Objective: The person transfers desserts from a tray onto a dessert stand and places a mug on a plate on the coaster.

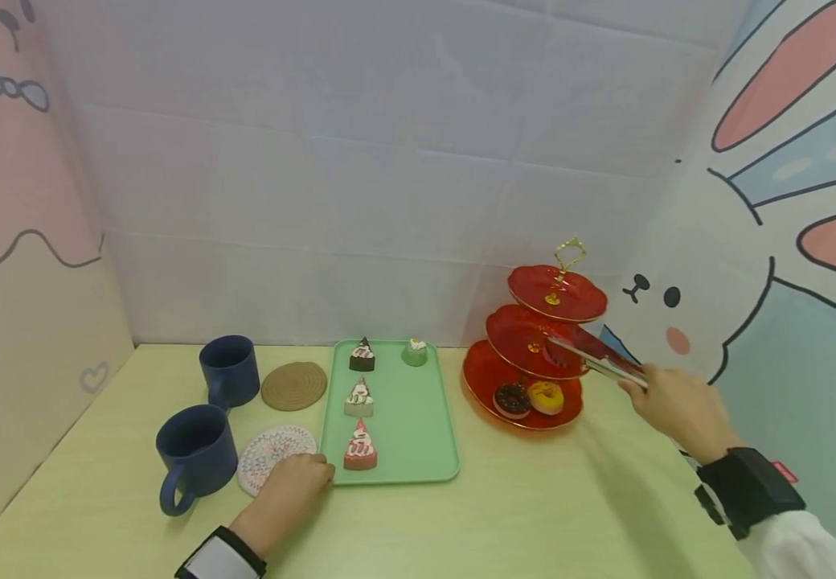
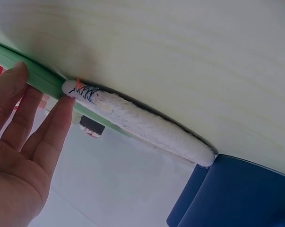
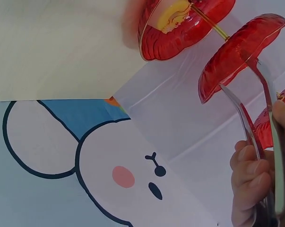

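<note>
My left hand (image 1: pixel 298 478) is at the near left corner of the light green tray (image 1: pixel 418 450), pinching its rim with the thumb outside. On the tray are a dark cake slice (image 1: pixel 362 357), a pale slice (image 1: pixel 358 400), a pink slice (image 1: pixel 360 450) and a small green cake (image 1: pixel 414 352). My right hand (image 1: pixel 686 406) holds metal tongs (image 3: pixel 246 116), their tips at the middle tier of a red three-tier stand (image 1: pixel 512 334). The tong arms stand apart; whether anything lies between the tips, I cannot tell. A chocolate donut (image 1: pixel 512 399) and yellow donut (image 1: pixel 547 397) sit on the bottom tier.
Left of the tray are a tan round coaster (image 1: pixel 294 386) and a white patterned coaster (image 1: pixel 273 450). Two blue mugs stand beyond them, a rear mug (image 1: pixel 233 371) and a front mug (image 1: pixel 199 450). A white wall (image 1: pixel 302 209) closes off the table's back.
</note>
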`<action>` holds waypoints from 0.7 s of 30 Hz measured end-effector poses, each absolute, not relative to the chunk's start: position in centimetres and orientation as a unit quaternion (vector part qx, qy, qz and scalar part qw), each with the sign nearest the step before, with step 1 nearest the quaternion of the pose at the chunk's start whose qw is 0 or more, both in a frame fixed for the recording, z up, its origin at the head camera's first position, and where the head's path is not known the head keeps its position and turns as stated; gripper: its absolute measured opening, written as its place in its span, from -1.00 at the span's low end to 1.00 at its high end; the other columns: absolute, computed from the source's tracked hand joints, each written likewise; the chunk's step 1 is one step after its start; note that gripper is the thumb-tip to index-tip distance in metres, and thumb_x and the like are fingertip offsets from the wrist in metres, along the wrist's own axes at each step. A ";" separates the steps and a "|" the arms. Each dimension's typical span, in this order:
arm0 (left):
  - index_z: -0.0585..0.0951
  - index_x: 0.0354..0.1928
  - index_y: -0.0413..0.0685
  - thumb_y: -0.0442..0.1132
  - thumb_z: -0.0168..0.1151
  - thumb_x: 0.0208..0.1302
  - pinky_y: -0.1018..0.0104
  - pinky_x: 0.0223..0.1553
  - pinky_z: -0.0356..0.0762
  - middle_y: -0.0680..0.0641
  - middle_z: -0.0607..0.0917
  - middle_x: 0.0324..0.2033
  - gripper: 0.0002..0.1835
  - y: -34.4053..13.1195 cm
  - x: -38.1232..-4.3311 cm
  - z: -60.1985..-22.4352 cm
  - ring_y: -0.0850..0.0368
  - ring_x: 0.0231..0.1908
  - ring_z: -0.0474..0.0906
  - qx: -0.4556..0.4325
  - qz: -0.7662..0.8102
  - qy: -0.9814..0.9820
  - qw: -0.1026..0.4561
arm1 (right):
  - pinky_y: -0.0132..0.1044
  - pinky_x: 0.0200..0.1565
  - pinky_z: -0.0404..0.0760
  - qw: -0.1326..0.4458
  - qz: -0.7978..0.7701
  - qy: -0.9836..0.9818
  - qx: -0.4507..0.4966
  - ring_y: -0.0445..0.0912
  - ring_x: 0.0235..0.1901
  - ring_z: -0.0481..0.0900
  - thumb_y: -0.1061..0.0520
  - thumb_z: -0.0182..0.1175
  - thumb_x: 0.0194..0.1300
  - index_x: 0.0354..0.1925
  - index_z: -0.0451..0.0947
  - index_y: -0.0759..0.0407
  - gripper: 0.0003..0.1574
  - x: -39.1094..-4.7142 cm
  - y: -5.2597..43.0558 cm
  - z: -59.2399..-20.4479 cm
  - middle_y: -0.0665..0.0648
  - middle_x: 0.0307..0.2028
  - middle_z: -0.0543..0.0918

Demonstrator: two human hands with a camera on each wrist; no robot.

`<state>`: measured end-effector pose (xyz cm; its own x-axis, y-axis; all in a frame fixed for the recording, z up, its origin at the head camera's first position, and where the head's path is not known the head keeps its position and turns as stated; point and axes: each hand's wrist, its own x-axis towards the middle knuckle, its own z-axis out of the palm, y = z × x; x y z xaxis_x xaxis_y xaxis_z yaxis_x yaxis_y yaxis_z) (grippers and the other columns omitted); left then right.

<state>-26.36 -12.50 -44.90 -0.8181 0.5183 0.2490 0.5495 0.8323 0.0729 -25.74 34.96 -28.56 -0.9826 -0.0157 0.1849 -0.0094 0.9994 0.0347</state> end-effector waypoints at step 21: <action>0.62 -0.62 -0.07 -0.42 0.29 -0.10 0.18 -0.61 0.52 0.02 0.55 -0.68 -0.90 -12.7 -26.5 -45.1 0.12 -0.63 0.48 -0.300 -0.077 -0.942 0.133 | -0.25 -0.78 0.33 0.154 -0.018 -0.985 0.072 -0.12 -0.77 0.30 -0.09 0.18 0.17 -0.13 0.48 0.31 -0.49 -21.5 29.0 -29.1 0.12 -0.61 0.53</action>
